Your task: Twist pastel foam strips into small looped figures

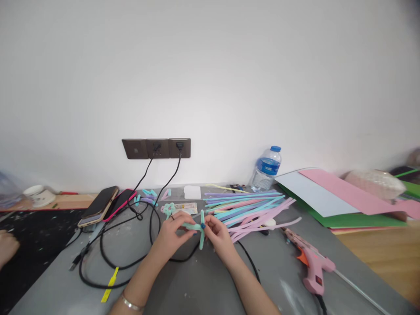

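Both hands hold a mint-green pipe cleaner piece point(201, 240) bent into a cross-like shape above the grey table. My left hand point(173, 234) pinches its left arm between thumb and fingers. Close on the other side, my right hand point(215, 232) grips it near the crossing, with thumb and forefinger together. Just behind my left hand lies a looped mint pipe cleaner shape point(169, 210). Right of my right hand, many loose pipe cleaners point(246, 205) in blue, purple and pink are spread in a pile.
A pink hot glue gun point(313, 267) lies at the right, its cord trailing forward. Black cables point(101, 245) loop across the left side beside two phones point(101, 205). A water bottle point(267, 168) leans at the wall near coloured sheets point(321, 192). Another person's hand point(8, 247) shows far left.
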Available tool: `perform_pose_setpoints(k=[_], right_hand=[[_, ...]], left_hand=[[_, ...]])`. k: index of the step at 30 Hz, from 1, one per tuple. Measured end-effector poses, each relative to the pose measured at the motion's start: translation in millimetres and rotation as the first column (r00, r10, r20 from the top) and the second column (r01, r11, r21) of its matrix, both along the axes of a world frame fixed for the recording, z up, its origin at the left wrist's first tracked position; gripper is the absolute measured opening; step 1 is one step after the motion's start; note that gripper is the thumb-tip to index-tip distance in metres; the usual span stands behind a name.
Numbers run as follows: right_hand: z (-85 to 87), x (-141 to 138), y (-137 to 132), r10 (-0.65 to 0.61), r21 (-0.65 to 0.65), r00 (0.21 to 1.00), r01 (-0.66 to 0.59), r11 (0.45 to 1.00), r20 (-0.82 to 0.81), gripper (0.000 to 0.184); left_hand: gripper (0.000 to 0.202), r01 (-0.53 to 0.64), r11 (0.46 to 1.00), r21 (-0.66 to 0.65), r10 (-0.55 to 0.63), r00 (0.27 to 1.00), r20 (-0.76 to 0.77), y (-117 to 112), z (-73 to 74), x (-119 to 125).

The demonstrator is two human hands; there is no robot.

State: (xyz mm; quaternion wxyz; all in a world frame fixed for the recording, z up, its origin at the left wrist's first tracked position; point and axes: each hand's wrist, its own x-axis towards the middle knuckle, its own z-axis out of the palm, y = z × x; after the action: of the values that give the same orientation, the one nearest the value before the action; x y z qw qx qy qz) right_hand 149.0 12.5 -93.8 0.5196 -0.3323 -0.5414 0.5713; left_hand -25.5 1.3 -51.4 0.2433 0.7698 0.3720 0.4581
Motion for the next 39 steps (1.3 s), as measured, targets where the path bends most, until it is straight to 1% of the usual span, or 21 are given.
perform_pose_setpoints(k=[2,5,9,11,14,15,17,19,21,24,27,31,39], right_hand=[[1.9,0.2,-0.1,-0.006,-0.010,1.000,0.006,1.000,0.003,0.030],[4.8,0.2,-0.6,-0.004,-0.036,1.000,0.003,0.999,-0.012,0.030],[7.8,-1.5,-3.3,0.008,-0.070,0.998,-0.012,0.997,-0.065,0.026],[8.9,-2.4,-5.3,0.046,-0.096,0.993,-0.056,0.994,-0.107,0.024],[9.6,-2.4,-7.3,0.145,-0.117,0.973,-0.167,0.979,-0.177,0.021],[9.4,-2.2,-7.5,0.169,-0.120,0.965,-0.195,0.973,-0.201,0.023],[8.6,-1.6,-7.2,0.176,-0.129,0.952,-0.213,0.968,-0.251,0.028],[7.6,-1.3,-6.3,0.142,-0.141,0.946,-0.189,0.972,-0.292,0.032],[6.5,-1.5,-5.1,0.090,-0.146,0.949,-0.139,0.980,-0.301,0.029],[4.8,-2.0,-2.7,0.022,-0.129,0.966,-0.057,0.990,-0.259,0.024],[2.7,-1.8,-0.4,-0.025,-0.116,0.977,0.000,0.993,-0.211,0.026],[0.5,-0.3,0.8,-0.021,-0.132,0.984,-0.003,0.991,-0.178,0.027],[3.2,0.7,-1.7,0.018,-0.151,0.982,-0.047,0.987,-0.191,0.028]], left_hand=[[0.010,0.004,1.000,0.007,-0.004,1.000,0.000,0.4,-1.1,0.0],[0.012,-0.010,1.000,0.021,0.010,1.000,0.022,1.5,-2.8,-0.9],[0.013,-0.068,0.998,-0.007,0.068,0.996,0.049,2.2,-2.2,-1.9],[0.014,-0.088,0.996,-0.028,0.089,0.995,0.044,2.2,-1.6,-2.0],[0.011,-0.106,0.991,-0.078,0.109,0.993,0.038,2.0,-1.7,-1.5],[0.009,-0.118,0.987,-0.106,0.123,0.991,0.045,1.8,-2.0,-1.2],[0.006,-0.143,0.976,-0.166,0.156,0.986,0.068,1.3,-2.4,-0.8],[0.010,-0.166,0.965,-0.201,0.186,0.979,0.087,0.8,-2.6,-0.7],[0.013,-0.186,0.962,-0.201,0.209,0.973,0.098,0.5,-2.9,-1.0],[0.014,-0.192,0.964,-0.185,0.213,0.972,0.101,0.1,-3.6,-1.6],[0.014,-0.182,0.967,-0.178,0.195,0.979,0.054,-0.3,-3.6,-1.9],[0.014,-0.186,0.970,-0.160,0.186,0.982,-0.010,0.1,-2.4,-3.1],[0.012,-0.153,0.966,-0.206,0.161,0.987,0.023,1.4,-2.6,-5.6]])
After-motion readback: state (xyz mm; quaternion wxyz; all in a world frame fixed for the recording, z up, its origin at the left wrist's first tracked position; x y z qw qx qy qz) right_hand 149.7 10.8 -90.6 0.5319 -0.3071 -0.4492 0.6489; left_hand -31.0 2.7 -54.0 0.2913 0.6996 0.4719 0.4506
